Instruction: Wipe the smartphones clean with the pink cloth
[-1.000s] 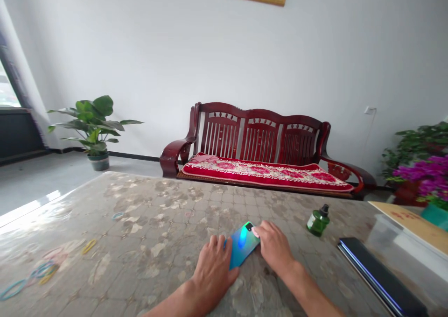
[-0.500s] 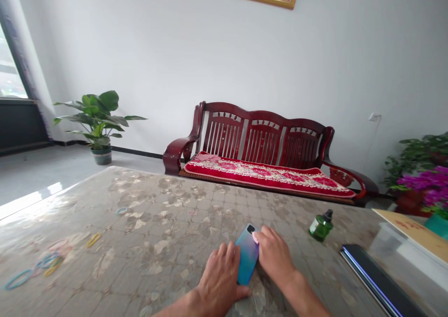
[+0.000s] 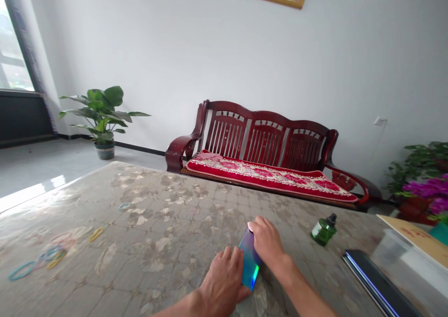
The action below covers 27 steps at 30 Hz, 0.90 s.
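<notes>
A smartphone [image 3: 249, 254] with a shiny blue-purple back lies back-up at the near middle of the table, a bright green-blue glint on its lower edge. My left hand [image 3: 226, 275] grips it along its left side, fingers bent over that edge and thumb by the bottom end. At the top end, my right hand [image 3: 268, 240] is closed on a small pale pink thing [image 3: 249, 226], pressed at the camera corner. Most of the pink thing is hidden by the fingers, so its kind cannot be made out.
On the right stand a green bottle [image 3: 324, 229] with a black cap, a stack of dark phones or tablets [image 3: 380, 279] and a clear plastic box [image 3: 399, 251]. Coloured bands [image 3: 52, 256] lie at the left on the patterned tablecloth [image 3: 147, 242]. A wooden bench [image 3: 266, 139] stands beyond.
My right hand has slid with the pink thing to the phone's top end, now covering its camera. The phone has tilted a little, and a glint shows on it. The view has shifted slightly.
</notes>
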### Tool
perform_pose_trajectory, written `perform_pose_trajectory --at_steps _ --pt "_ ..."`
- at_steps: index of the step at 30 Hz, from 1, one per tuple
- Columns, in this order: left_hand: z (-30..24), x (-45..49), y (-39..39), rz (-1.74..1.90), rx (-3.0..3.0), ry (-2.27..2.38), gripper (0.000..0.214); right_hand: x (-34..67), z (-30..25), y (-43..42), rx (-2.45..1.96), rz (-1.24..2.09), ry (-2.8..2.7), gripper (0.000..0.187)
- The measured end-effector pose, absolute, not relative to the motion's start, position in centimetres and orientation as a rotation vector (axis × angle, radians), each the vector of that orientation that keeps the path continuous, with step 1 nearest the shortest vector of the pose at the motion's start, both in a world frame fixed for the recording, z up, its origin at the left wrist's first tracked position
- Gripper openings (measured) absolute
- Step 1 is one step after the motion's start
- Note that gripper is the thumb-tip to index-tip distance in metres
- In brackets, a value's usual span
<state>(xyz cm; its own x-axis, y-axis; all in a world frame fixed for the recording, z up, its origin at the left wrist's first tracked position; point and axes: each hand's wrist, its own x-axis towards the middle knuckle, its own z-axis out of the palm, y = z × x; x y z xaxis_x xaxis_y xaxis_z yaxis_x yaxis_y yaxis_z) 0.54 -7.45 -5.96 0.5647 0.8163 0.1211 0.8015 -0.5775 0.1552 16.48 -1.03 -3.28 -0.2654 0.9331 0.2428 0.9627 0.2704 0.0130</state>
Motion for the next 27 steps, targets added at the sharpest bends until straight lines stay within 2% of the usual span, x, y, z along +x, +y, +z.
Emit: perform_pose_trajectory --at_steps 3,10,17,22,27 --pt "-5.8 0.5 -7.3 0.261 2.741 1.398 0.051 16.3 -3.0 -0.1 -1.769 -0.236 -2.352 0.030" --pt "-5.4 0.6 -7.4 0.255 2.769 1.404 0.052 15.6 -3.2 -3.9 -1.538 -0.189 -2.488 0.025" --pt "-5.0 2.4 -7.8 0.159 2.793 1.574 0.068 17.2 -3.4 -1.8 -1.778 -0.261 -2.278 0.029" --pt "-4.8 3.3 -8.2 0.057 2.772 1.613 0.059 17.5 -3.5 -2.3 -1.616 -0.161 -2.281 0.032" --pt "-4.6 2.7 -8.1 0.141 2.761 1.607 0.042 19.5 -4.1 -1.6 -1.532 0.127 -1.900 0.032"
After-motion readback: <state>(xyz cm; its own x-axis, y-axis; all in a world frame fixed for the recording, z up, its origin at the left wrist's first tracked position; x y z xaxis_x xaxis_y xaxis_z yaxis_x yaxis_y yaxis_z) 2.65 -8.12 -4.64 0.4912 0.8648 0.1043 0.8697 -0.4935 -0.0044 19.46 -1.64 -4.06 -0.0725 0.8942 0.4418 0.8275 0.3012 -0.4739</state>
